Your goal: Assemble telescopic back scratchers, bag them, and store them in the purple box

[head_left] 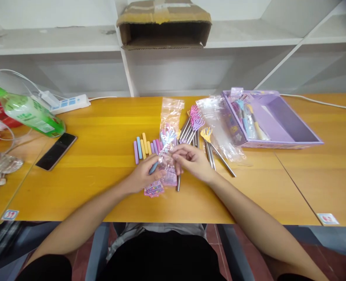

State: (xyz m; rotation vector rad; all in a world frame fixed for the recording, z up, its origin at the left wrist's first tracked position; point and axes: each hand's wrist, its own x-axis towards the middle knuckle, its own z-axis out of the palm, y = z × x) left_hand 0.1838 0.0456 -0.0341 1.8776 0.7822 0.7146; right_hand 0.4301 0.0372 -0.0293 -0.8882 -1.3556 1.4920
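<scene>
In my left hand [145, 173] is a blue back scratcher [153, 168], its handle end showing between the fingers and its pale blue claw [168, 136] pointing away from me. The fingers of my right hand [192, 162] are pinched at a clear plastic bag [168, 177] beside it; glare blurs the contact. Printed cards [154, 189] lie below my left hand. Left of the claw are coloured handle tubes [143, 146] in a row. Beyond my right hand lie pink and purple scratcher heads [195, 119] on metal rods, with a yellow one [207, 134] nearby.
A purple box [281, 121] with bagged scratchers stands right, beside more clear bags [219, 125]. At left are a phone [56, 151], a green bottle [32, 115] and a power strip [71, 103]. An open cardboard box [164, 17] sits on the shelf above.
</scene>
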